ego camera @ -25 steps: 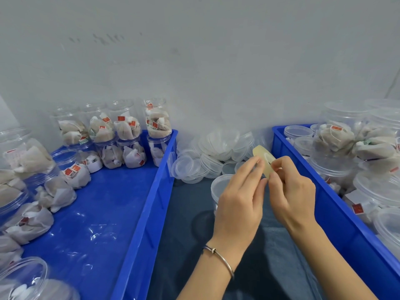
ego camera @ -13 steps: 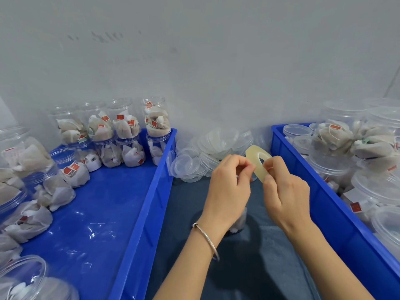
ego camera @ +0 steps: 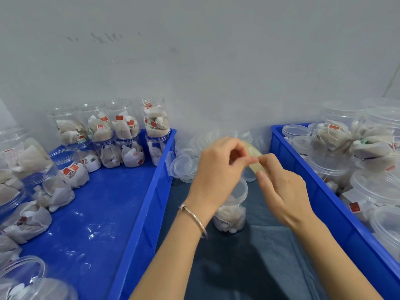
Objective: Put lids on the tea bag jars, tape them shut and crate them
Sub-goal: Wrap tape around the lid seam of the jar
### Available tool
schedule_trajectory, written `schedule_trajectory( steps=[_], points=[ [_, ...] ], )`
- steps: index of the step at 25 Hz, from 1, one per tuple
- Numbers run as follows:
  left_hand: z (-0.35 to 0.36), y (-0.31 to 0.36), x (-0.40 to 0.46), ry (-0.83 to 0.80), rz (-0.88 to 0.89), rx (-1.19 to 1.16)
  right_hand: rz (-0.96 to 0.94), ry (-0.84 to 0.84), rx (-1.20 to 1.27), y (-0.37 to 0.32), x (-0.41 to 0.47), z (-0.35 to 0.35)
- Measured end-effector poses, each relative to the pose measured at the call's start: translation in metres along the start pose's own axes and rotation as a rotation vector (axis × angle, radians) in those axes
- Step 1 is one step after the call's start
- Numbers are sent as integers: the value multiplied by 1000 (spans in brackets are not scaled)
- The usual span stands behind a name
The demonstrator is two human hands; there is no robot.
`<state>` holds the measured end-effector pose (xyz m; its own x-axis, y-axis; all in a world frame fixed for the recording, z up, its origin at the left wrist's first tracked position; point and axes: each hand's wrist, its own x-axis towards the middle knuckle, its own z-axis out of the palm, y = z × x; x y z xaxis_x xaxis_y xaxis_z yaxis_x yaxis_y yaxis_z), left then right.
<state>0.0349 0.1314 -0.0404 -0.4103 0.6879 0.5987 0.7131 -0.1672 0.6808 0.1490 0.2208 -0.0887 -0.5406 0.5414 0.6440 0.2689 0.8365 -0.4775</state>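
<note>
A small yellowish roll of clear tape (ego camera: 253, 156) is held up between both hands over the dark cloth. My right hand (ego camera: 279, 187) pinches the roll from the right. My left hand (ego camera: 218, 169) has its fingers curled at the roll's left side, picking at the tape end. Below the hands a clear jar of tea bags (ego camera: 232, 210) with a lid on stands upright on the cloth, partly hidden by my left wrist. A heap of loose clear lids (ego camera: 186, 165) lies behind, against the wall.
A blue crate (ego camera: 140, 204) on the left holds stacked jars of tea bags (ego camera: 123, 135) along its back and left side. A second blue crate (ego camera: 324, 191) on the right is packed with jars (ego camera: 337, 139). A grey wall closes the back.
Both hands stayed together on the tape roll and turned it edge-on. The lidded jar below them, hidden a second ago, now shows beneath my left wrist.
</note>
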Motion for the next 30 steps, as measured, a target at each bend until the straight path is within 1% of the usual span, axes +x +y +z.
schedule_trajectory(
  steps=[1,3,5,7,9,11,12,15,19,23,26,30],
  points=[
    [-9,3,5,62,67,50,-24,-25,-8,4,3,-4],
    [-31,1,12,211,130,48,-60,-59,-21,15,8,-14],
    [-48,-13,6,303,99,-18,-64,-70,-19,26,7,-21],
    [-42,-34,-21,328,-31,-114,-18,-94,-25,31,1,-25],
    [-18,-56,-60,335,-214,-334,4,-114,-78,34,-9,-26],
    [5,-78,-94,350,-344,-550,-34,-157,-161,36,-19,-26],
    [13,-87,-106,356,-381,-594,-54,-185,-197,38,-23,-25],
    [25,-103,-114,351,-438,-619,-39,-218,-269,45,-32,-22],
    [31,-113,-104,343,-424,-606,48,-215,-339,52,-33,-16],
    [34,-123,-99,342,-423,-633,60,-207,-369,54,-30,-11],
    [31,-132,-93,261,-428,-685,44,-204,-385,56,-24,-8],
    [23,-138,-80,64,-419,-745,24,-206,-366,60,-14,-1]
  ],
)
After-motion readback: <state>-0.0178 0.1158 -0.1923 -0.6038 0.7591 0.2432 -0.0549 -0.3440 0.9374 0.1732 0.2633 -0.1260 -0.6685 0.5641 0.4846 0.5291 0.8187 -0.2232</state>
